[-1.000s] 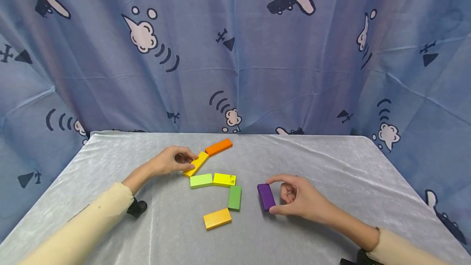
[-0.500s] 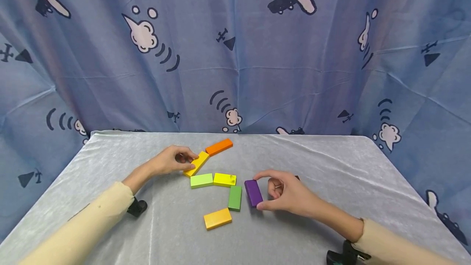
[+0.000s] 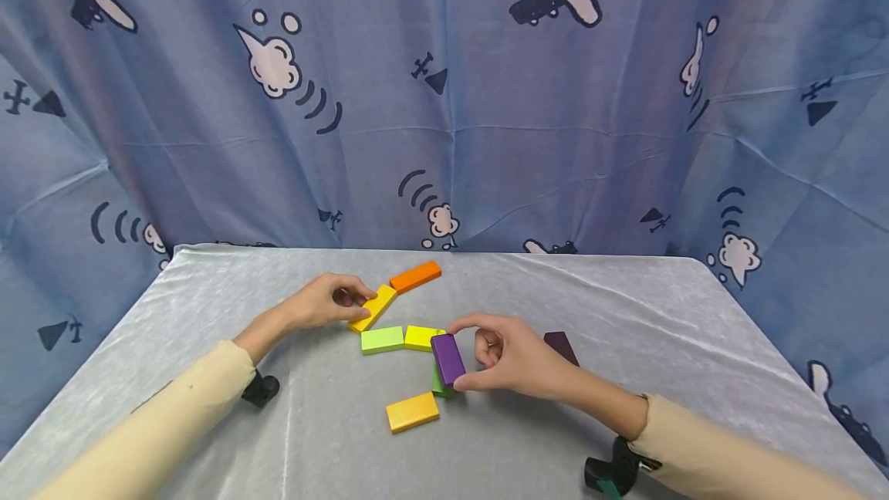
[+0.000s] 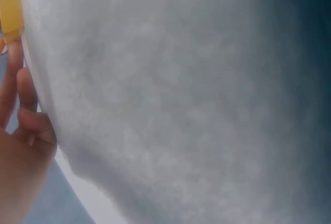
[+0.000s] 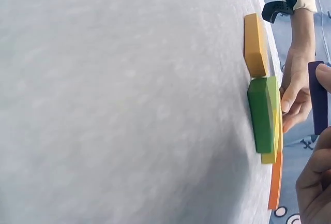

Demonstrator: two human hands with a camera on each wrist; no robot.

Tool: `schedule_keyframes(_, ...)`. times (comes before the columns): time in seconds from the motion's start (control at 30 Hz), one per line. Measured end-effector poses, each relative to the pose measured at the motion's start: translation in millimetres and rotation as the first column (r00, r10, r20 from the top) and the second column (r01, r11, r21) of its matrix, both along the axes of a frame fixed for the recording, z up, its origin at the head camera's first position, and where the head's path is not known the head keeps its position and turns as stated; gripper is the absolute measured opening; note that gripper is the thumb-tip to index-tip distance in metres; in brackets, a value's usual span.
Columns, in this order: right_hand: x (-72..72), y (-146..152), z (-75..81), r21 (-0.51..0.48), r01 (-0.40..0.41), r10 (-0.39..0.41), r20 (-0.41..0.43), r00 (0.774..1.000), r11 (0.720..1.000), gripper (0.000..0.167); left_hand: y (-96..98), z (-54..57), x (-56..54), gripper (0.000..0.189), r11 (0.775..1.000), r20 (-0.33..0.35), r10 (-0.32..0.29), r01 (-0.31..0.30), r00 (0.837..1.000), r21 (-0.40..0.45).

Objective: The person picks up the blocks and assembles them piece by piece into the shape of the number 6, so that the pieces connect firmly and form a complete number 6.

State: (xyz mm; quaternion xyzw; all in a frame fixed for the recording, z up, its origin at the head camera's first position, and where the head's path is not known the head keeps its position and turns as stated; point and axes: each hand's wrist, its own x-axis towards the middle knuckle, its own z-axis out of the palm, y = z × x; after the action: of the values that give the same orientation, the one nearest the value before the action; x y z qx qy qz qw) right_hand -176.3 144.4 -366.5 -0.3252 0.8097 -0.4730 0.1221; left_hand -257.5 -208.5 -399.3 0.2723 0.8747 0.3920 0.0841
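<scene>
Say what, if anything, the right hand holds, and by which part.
The right hand pinches a purple block by its two short ends.

Around the frame's centre, eight blocks (image 3: 413, 412) and two hands (image 3: 522, 361) are showing; lower down, two black wrist devices (image 3: 260, 390) are appearing.

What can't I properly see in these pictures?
Head view: much of the darker green block, behind the purple block.
Head view: the near end of the blackish block, behind the right arm.
Left wrist view: part of the left hand, beyond the left edge.
</scene>
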Motion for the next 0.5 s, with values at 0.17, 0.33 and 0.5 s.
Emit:
schedule_keyframes(0.17,-2.1,-13.8,0.1,-0.012,-0.034,0.034,0.007,0.999,0.999,0.055,-0.4,-0.1,0.7,0.026,1.000,-0.006,-0.008,0.008,1.000,0.010)
schedule_keyframes(0.33,-2.2,-27.7,0.8,-0.019,-0.061,0.062,0.030,0.998,0.998,0.055,-0.3,0.6,0.9,0.026,1.000,-0.011,-0.011,0.011,1.000,0.020)
schedule_keyframes(0.5,-2.9,-39.5,0.1,-0.042,-0.096,0.098,0.043,0.994,0.994,0.055,0.7,1.5,0.5,0.025,1.000,-0.013,-0.016,0.016,1.000,0.018)
